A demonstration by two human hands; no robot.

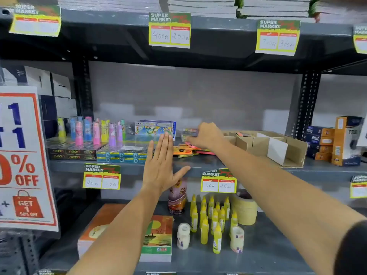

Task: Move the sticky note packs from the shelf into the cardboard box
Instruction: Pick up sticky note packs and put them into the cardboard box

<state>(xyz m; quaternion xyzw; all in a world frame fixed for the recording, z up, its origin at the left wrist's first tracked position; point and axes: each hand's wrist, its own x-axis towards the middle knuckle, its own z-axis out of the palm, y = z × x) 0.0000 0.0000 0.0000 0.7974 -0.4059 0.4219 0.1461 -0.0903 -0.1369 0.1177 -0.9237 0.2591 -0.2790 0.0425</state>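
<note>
Several sticky note packs [186,151], orange, pink and yellow, lie flat on the middle shelf [198,162]. My right hand [206,135] hovers over them, shut on one clear-wrapped sticky note pack [189,132] lifted above the pile. To its right on the same shelf stands the open cardboard box [294,149] with white and brown dividers; a pink pack shows in its far left compartment. My left hand [160,165] is flat and open, fingers together, in front of the shelf edge, holding nothing.
Left of the pile are pastel bottles [93,132], a colourful box [155,129] and flat "neon" packs [73,153]. Orange and blue boxes [333,141] stand right of the cardboard box. Price tags hang from shelf edges. The lower shelf holds glue bottles [214,217], tape rolls and notebooks.
</note>
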